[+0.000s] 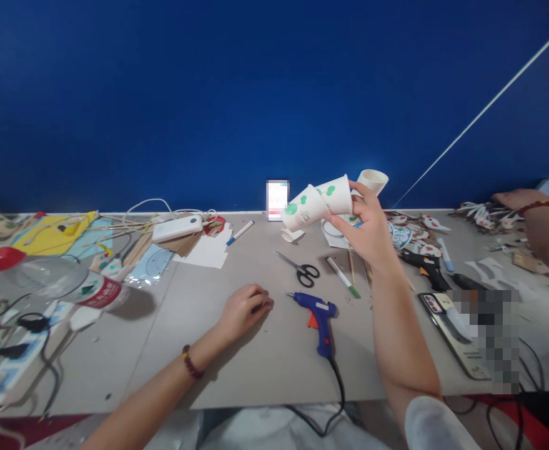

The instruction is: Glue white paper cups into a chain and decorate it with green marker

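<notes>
My right hand [366,226] is raised above the back of the table, its fingers closed around a white paper cup with green prints [336,195]. Against that cup, at a slight angle, is a second printed paper cup [301,210]; whether they are nested or joined I cannot tell. My left hand [243,312] rests on the table with curled fingers and nothing visible in them. Just right of it lies a blue hot glue gun [318,314] with an orange trigger. Black-handled scissors [306,274] and a green-ended marker [343,277] lie behind the glue gun.
A stack of paper cups [372,180] stands behind my right hand. To the left are a plastic bottle [68,281], a power strip [25,362] and white paper [206,250]. On the right lie a black glue gun [426,267], a phone [456,337] and another person's hand [520,200].
</notes>
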A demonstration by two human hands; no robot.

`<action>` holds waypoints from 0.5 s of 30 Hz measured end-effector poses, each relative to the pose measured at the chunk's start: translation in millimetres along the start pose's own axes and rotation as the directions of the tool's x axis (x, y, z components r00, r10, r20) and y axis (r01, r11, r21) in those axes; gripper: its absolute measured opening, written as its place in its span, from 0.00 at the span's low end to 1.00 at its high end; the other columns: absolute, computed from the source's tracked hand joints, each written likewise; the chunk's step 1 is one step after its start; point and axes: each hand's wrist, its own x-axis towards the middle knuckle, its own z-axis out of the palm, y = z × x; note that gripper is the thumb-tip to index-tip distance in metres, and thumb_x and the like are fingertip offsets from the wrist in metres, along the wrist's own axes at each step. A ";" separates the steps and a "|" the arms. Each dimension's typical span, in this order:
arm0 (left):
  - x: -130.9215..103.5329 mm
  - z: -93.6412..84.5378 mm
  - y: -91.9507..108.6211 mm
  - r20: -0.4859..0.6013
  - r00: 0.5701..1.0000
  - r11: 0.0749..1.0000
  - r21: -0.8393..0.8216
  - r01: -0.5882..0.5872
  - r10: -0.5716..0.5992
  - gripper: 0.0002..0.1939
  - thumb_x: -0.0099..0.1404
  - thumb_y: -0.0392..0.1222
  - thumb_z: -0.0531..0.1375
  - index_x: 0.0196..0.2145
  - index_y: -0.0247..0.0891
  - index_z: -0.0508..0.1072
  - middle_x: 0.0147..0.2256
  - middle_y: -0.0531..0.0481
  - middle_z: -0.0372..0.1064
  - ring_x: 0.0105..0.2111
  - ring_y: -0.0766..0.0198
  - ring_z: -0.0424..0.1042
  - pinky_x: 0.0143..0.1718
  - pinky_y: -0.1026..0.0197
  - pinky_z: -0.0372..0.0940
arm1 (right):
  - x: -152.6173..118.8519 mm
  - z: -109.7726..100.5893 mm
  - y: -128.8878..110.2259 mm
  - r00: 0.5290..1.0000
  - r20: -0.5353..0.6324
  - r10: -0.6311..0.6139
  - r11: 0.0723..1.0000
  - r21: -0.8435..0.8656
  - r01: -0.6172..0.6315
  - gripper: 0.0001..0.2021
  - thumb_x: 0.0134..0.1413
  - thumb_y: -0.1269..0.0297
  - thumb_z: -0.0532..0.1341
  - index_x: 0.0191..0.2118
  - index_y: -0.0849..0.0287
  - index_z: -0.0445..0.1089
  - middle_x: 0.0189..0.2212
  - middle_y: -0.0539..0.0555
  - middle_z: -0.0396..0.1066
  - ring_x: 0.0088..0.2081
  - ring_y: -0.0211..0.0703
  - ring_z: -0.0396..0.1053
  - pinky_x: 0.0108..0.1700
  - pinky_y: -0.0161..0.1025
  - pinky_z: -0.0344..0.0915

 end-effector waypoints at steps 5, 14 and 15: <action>-0.6 3.3 -1.0 -0.045 0.999 0.997 0.073 -0.015 0.018 0.14 0.70 0.40 0.51 0.38 0.41 0.77 0.37 0.45 0.74 0.37 0.63 0.73 0.39 0.61 0.69 | -0.1 0.2 0.9 1.000 -0.003 -0.019 1.000 -0.011 0.019 0.09 0.52 0.57 0.67 0.39 0.51 0.77 0.60 0.52 0.61 0.57 0.56 0.66 0.63 0.58 0.62; 0.4 3.8 -6.4 -0.076 0.995 0.998 -0.012 0.069 -0.070 0.12 0.70 0.41 0.51 0.39 0.40 0.74 0.36 0.46 0.72 0.34 0.64 0.72 0.38 0.62 0.67 | -1.0 -1.7 0.9 1.000 -0.008 0.013 1.000 -0.013 -0.013 0.09 0.51 0.56 0.68 0.38 0.51 0.77 0.60 0.52 0.61 0.61 0.59 0.62 0.62 0.59 0.63; 0.4 3.2 -5.1 -0.079 0.993 0.996 -0.029 0.083 -0.085 0.12 0.70 0.42 0.51 0.38 0.40 0.74 0.35 0.47 0.71 0.33 0.65 0.71 0.37 0.62 0.67 | -1.1 -1.7 0.9 1.000 -0.008 0.014 1.000 -0.014 -0.014 0.09 0.51 0.56 0.68 0.38 0.51 0.77 0.60 0.52 0.61 0.61 0.59 0.61 0.62 0.59 0.62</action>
